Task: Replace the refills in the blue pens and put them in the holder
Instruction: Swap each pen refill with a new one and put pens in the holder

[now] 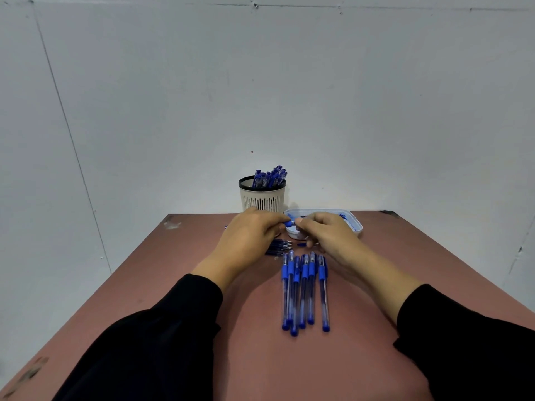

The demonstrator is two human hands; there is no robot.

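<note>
Both hands meet just above the middle of the frame, over the far part of the reddish-brown desk (173, 285). The left hand (249, 238) and the right hand (324, 233) have their fingers curled inward and pinch between them a small blue pen part (289, 224); whether it is a whole pen or only a section cannot be told, since the fingers hide most of it. Both forearms wear black sleeves (162, 337) that run to the lower corners of the frame.

Below the hands, in the center, a row of blue pens (304, 290) lies side by side on the desk, pointing away from the viewer. Just under the left hand's fingers lies a small bundle of dark refills (279, 246), tips toward the right.

Behind the hands, at the far edge of the desk, stands a cream slotted pen holder (263, 198) with a black rim, with several blue pens upright in it. To its right sits a shallow white tray (354, 225) with blue bits inside, partly hidden by the right hand. A grey wall (376, 96) fills the upper frame.
</note>
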